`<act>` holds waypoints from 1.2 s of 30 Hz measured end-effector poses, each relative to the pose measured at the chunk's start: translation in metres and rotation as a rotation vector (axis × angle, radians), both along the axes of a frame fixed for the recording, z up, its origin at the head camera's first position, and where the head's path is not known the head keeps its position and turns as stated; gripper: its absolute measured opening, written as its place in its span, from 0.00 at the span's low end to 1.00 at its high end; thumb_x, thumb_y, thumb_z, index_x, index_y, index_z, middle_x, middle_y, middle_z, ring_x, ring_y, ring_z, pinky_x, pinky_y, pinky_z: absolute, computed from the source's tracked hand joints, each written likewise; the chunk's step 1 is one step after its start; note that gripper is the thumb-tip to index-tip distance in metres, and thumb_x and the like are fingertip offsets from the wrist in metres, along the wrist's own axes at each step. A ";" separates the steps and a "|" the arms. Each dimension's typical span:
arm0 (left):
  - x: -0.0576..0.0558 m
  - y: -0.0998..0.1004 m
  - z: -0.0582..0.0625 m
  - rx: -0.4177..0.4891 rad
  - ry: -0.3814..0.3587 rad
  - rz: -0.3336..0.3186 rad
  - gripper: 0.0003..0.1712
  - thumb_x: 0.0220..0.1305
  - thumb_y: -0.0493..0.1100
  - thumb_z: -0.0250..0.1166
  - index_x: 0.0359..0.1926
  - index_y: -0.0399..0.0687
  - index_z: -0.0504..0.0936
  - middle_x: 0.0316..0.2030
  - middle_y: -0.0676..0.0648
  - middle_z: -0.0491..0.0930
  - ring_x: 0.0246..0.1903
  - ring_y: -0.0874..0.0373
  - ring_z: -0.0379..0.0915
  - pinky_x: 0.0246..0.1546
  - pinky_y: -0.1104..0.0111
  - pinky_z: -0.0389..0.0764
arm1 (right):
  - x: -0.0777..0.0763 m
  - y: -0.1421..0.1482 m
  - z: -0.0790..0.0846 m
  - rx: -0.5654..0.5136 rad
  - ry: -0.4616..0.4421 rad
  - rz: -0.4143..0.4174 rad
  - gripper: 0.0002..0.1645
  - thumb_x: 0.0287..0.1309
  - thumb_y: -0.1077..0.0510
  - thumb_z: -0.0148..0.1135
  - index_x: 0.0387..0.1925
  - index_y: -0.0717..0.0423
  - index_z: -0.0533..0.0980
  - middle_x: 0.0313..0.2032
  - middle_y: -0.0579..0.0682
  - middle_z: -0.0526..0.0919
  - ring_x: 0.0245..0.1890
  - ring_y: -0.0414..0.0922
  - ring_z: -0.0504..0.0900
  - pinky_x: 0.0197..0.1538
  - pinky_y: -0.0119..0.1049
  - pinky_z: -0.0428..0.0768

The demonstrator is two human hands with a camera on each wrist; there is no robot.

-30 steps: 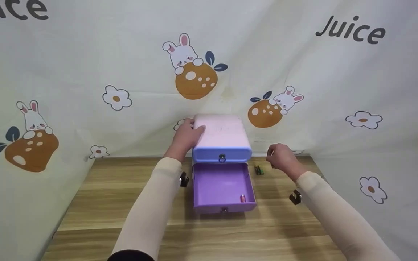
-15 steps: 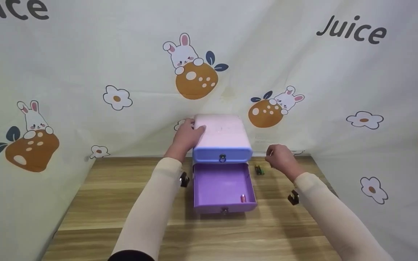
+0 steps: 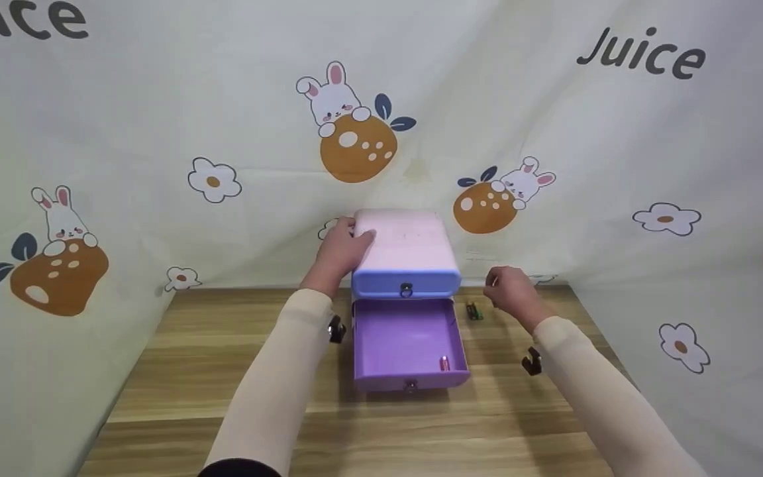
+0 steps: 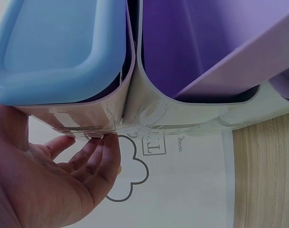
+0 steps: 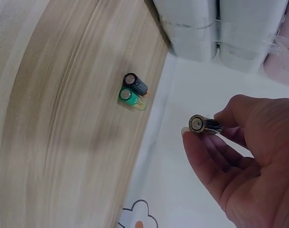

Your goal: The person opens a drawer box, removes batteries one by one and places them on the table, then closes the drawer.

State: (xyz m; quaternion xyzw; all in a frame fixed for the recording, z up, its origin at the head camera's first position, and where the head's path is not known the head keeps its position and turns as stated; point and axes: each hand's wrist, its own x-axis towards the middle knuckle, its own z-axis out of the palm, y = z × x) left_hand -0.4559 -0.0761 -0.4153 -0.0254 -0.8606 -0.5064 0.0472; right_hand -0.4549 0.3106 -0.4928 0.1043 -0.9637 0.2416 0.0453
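A small drawer cabinet [image 3: 411,242] with a pink top stands at the back of the table. My left hand [image 3: 344,246] grips its upper left edge, thumb on top and fingers bent against the side. The blue upper drawer [image 4: 54,42] is closed. Below it the purple drawer [image 3: 398,341] is pulled out, with a small red battery [image 3: 444,363] in its front right corner. To the right of the cabinet, my right hand [image 3: 512,290] is raised above the table. Its thumb and fingers pinch a dark battery [image 5: 204,125], end toward the camera.
A black battery [image 5: 136,83] and a green battery [image 5: 130,96] lie side by side on the wooden table [image 3: 236,397], right of the cabinet. A white cloth [image 3: 255,99] with rabbit and fruit prints hangs close behind and at both sides.
My right forearm and wrist have shifted slightly left, with the hand in nearly the same place. The left hand, cabinet and purple drawer look unchanged.
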 end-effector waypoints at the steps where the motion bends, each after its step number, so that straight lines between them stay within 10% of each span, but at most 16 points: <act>1: 0.000 0.000 0.000 0.000 0.000 0.000 0.38 0.81 0.58 0.62 0.77 0.37 0.69 0.70 0.36 0.77 0.70 0.41 0.73 0.72 0.48 0.73 | -0.001 0.000 -0.001 0.002 -0.007 -0.007 0.03 0.63 0.64 0.65 0.35 0.61 0.82 0.21 0.49 0.84 0.19 0.42 0.82 0.28 0.38 0.79; 36: -0.004 0.000 -0.001 -0.015 -0.002 0.017 0.38 0.80 0.58 0.63 0.78 0.39 0.69 0.70 0.37 0.78 0.69 0.42 0.74 0.71 0.50 0.74 | -0.013 -0.003 -0.025 0.031 0.005 -0.048 0.03 0.63 0.65 0.67 0.36 0.63 0.83 0.29 0.53 0.85 0.29 0.49 0.83 0.37 0.47 0.83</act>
